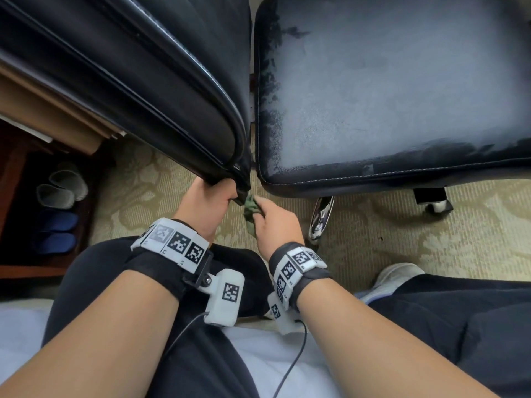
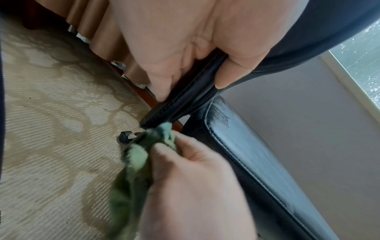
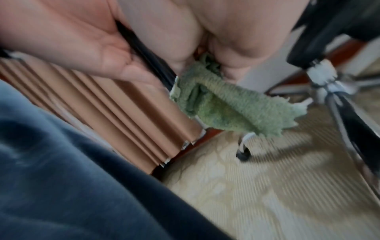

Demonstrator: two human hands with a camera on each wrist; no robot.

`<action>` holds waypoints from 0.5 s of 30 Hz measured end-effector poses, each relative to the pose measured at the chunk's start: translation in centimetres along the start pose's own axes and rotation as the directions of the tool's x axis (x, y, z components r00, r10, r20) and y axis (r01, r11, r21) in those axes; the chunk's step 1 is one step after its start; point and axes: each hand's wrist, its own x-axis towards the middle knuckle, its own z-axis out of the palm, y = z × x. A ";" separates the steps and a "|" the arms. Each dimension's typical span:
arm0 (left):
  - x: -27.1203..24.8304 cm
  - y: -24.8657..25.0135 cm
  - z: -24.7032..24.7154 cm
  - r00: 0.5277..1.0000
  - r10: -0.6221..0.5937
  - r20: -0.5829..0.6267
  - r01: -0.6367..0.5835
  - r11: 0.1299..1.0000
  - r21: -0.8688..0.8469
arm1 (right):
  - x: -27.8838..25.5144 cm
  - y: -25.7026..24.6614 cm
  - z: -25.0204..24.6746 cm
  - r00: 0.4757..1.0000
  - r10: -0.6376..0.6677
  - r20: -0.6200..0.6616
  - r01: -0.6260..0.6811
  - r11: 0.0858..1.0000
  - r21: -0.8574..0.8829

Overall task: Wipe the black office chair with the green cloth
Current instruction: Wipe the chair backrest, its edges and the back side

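Black office chair (image 1: 388, 90) upholstery fills the far part of the head view: the worn seat cushion lies to the right, and a glossy padded panel (image 1: 129, 81), apparently the backrest, reaches down at the left to a corner near the floor. That corner is gripped by the left hand (image 1: 205, 206), whose thumb and fingers are curled round the piped edge. The green cloth (image 1: 250, 209) is bunched and pinched in the right hand (image 1: 273, 222), with its tip touching the lowest point of the held corner, in the gap between panel and seat.

The step in hand is judged to be the wiping of this lower corner and its seam. It would be done well if the panel were kept steady by the left hand while the cloth was pressed into the stitched groove and drawn along the piping, not merely dabbed. A fresh fold of cloth should be turned outward, since only a small tip is in contact.

The panel is smooth, shiny leather-like material with rounded piping. The seat surface is dull, greyed and flaked, with pale stitching along its edge. The cloth is nubbly terry with a frayed edge. Patterned carpet (image 1: 431, 239) lies beneath.
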 end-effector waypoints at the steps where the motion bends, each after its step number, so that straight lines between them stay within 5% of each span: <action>1: 0.0 0.0 -0.1 1.000 -0.004 0.003 0.004 1.000 -0.005 | 0.0 0.6 0.5 0.998 0.062 0.007 -0.063 0.997 0.046; 8: -0.5 0.7 0.2 1.000 0.008 0.026 -0.008 1.000 -0.007 | 1.9 1.1 0.8 0.953 0.302 0.014 -0.279 0.859 0.429; 11: -0.8 1.1 0.6 0.999 0.020 0.038 -0.019 0.999 -0.027 | 2.4 0.9 1.4 0.887 0.451 0.101 -0.367 0.555 0.747; 13: -0.7 1.0 0.6 0.999 0.012 0.034 -0.011 0.999 -0.030 | 2.4 0.0 1.4 0.879 0.430 0.206 -0.365 0.330 0.871; 15: -0.4 0.6 0.3 1.000 0.004 0.026 -0.004 1.000 -0.020 | 2.2 -0.7 1.3 0.879 0.375 0.294 -0.403 0.254 0.879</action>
